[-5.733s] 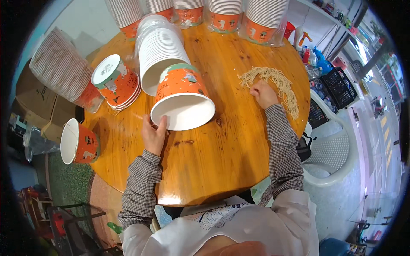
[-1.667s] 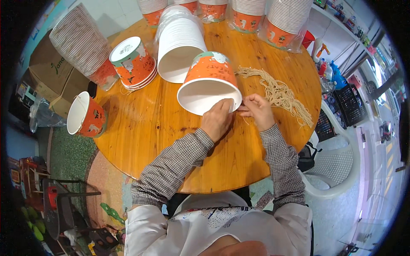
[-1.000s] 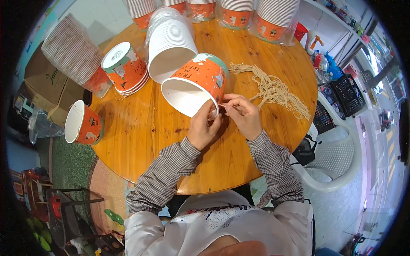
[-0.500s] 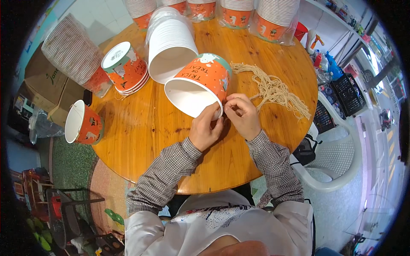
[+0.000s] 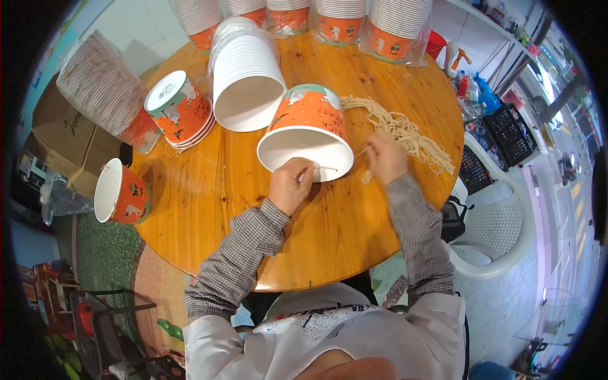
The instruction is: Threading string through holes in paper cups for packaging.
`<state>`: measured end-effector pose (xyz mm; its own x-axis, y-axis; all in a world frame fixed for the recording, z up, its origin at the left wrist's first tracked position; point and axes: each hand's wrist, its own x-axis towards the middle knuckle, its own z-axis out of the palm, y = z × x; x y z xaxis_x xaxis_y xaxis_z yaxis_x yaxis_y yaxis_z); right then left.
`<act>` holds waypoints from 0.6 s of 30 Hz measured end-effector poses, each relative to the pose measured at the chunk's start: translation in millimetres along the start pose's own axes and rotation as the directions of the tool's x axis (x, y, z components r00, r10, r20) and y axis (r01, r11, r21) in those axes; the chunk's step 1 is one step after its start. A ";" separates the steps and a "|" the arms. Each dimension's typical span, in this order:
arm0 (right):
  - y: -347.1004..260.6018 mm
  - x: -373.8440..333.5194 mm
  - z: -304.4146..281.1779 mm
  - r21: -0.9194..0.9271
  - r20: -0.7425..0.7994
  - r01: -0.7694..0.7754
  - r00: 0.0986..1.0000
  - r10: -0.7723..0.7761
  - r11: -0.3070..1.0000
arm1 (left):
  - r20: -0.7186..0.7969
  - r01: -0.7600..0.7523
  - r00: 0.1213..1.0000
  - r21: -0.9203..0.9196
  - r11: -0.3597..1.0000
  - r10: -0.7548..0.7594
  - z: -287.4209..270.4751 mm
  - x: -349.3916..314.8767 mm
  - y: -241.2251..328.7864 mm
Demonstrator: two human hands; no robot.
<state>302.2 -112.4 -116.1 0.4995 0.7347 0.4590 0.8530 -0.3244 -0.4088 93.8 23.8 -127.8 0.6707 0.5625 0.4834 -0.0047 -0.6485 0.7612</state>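
Note:
An orange paper bucket [image 5: 307,115] with a white inside lies on its side on the table, mouth toward me. My left hand [image 5: 292,185] is closed on the lower rim, its thumb and fingertips pinched there. A short piece of beige cord [image 5: 328,168] shows inside the mouth next to these fingertips. To the right of the rim my right hand [image 5: 387,158], a little blurred, pinches a thin beige cord [image 5: 362,152] stretched toward the bucket's side. Beyond that hand lies a loose bundle of beige cords [image 5: 411,136].
On the round wooden table [image 5: 209,221], nested white buckets [image 5: 248,88] lie behind the bucket. Upside-down orange buckets [image 5: 180,111] stand left, beside a wrapped stack [image 5: 104,88]. A bucket with a cord handle [image 5: 126,193] sits at the left edge. More wrapped stacks [image 5: 342,19] line the back.
My right hand has moved away from the rim to the right, drawing the cord out. The bucket's mouth has turned more toward me, and my left hand has shifted slightly left.

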 end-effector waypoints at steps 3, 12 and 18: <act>60.0 22.5 -3.6 -0.026 -0.052 -0.094 0.994 0.093 0.995 | 0.020 0.018 1.000 0.087 0.996 -0.020 -3.8 2.5 -4.2; 128.1 71.4 -0.9 -0.244 -0.206 -0.046 0.978 -0.006 0.969 | -0.019 -0.010 1.000 0.069 0.998 0.011 -5.5 -1.2 -6.3; 54.4 55.1 -4.9 -0.254 -0.236 -0.022 0.971 -0.040 0.967 | -0.034 0.093 0.995 0.002 0.996 -0.093 -12.3 -2.4 -6.5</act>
<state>376.9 -92.4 -109.1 0.4869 0.5853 0.6483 0.8520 -0.4816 -0.2051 83.1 33.0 -128.7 0.6423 0.6378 0.4251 0.0590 -0.5941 0.8022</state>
